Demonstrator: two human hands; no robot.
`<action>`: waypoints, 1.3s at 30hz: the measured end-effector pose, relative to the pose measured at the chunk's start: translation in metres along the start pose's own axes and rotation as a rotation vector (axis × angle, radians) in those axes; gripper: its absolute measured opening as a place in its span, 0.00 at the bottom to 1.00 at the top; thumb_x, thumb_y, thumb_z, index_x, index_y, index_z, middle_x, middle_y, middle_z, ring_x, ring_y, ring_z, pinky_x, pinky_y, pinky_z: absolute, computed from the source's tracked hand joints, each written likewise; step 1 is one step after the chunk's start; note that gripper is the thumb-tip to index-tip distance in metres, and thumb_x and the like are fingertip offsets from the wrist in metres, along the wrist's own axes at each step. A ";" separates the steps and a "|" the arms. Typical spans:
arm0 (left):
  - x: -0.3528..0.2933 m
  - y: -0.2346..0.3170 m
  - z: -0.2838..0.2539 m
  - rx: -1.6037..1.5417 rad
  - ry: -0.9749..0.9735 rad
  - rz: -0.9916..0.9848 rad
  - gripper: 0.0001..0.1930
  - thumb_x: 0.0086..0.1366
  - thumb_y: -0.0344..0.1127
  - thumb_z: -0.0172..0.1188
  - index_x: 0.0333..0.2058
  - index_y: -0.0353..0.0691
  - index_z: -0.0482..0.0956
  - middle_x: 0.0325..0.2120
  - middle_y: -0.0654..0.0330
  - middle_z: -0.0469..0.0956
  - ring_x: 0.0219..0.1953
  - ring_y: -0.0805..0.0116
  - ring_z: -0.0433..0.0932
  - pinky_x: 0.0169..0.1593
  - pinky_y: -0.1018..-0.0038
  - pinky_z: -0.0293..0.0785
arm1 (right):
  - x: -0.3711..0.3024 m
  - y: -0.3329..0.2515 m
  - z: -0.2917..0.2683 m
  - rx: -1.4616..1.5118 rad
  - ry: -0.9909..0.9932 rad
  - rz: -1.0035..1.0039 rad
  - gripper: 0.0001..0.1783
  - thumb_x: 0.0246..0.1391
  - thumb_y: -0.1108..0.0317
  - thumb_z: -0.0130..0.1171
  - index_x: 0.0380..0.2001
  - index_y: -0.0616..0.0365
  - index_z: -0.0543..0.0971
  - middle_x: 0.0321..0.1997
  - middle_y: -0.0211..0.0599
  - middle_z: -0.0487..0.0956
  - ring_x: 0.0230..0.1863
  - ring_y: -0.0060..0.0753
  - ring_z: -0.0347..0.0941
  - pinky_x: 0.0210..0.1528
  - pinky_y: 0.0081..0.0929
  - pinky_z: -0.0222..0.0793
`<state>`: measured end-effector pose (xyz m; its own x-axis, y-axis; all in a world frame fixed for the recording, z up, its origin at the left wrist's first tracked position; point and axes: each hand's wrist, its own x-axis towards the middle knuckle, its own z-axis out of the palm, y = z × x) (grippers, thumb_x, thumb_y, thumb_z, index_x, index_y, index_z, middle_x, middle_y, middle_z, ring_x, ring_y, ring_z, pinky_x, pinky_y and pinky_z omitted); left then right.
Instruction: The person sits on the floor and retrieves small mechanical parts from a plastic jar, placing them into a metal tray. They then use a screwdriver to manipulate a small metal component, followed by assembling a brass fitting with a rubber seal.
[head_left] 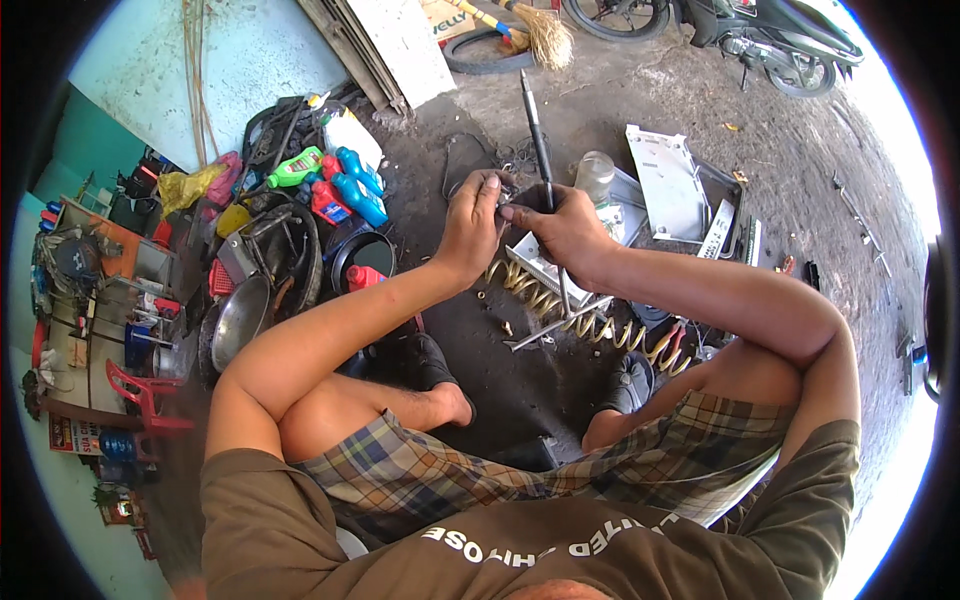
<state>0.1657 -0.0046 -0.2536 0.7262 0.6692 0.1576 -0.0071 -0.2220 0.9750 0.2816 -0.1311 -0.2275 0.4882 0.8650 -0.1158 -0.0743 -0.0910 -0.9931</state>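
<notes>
Ground (790, 215) is dark and grimy, carries most of the parts. Motorbike (765, 40) parked top right, well apart from the work. Pale metal panel (668, 185) lies right of the hands, clear jar (594, 178) just beside it. Yellow coil spring (540, 298) on the near side of the right hand, running toward the right foot. Dark rod (537, 130) runs through the right hand (575, 232), fingers curled round it, slim tip pointing away from the person. Crossbar (565, 322) on a thin shaft shows on the near side of that hand, over the spring; can't tell if it's one piece with the rod, hand hides the join. Left hand (473, 228): fingers narrow, pinched. Small metal part (503, 198) sits between left fingertips and right thumb tip, left of the rod; exact shape too small to read.
</notes>
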 end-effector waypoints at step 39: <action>0.001 0.021 -0.003 -0.501 -0.202 -0.336 0.17 0.83 0.50 0.44 0.50 0.46 0.77 0.21 0.72 0.64 0.19 0.82 0.56 0.22 0.81 0.52 | 0.003 0.003 -0.016 0.334 -0.087 0.080 0.13 0.61 0.74 0.72 0.47 0.64 0.82 0.28 0.30 0.81 0.18 0.14 0.68 0.16 0.19 0.56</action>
<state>0.1644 -0.0063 -0.2322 0.8599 0.4866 -0.1542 -0.0416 0.3678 0.9290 0.2966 -0.1369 -0.2306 0.3941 0.9020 -0.1762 -0.3963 -0.0062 -0.9181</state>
